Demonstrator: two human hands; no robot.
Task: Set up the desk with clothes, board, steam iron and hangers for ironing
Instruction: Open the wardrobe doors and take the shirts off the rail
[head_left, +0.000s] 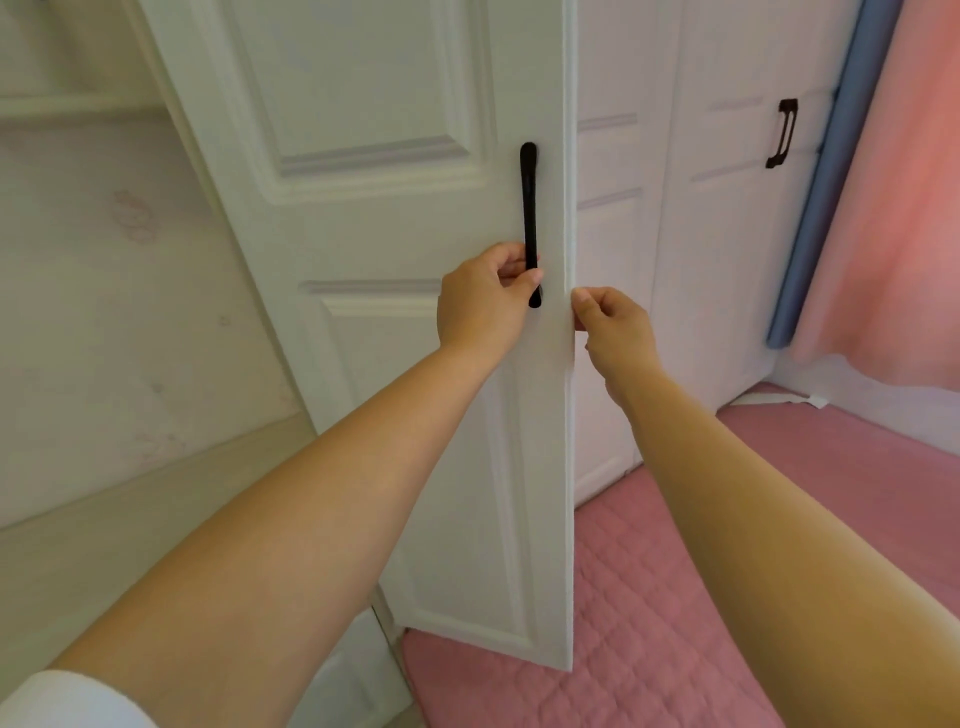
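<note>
A white panelled wardrobe door (395, 218) stands partly swung out in front of me. My left hand (483, 301) is closed around the lower part of its black bar handle (529, 208). My right hand (615, 332) pinches the door's free edge just to the right, thumb on the front face and fingers behind. No clothes, board, steam iron or hangers are in view. The inside of the wardrobe is hidden behind the door.
More white wardrobe doors (727, 208) run to the right, one with a black handle (782, 132). A pink quilted mat (649, 597) covers the floor. A blue and pink curtain (883, 208) hangs at far right. A pale wall (104, 312) is left.
</note>
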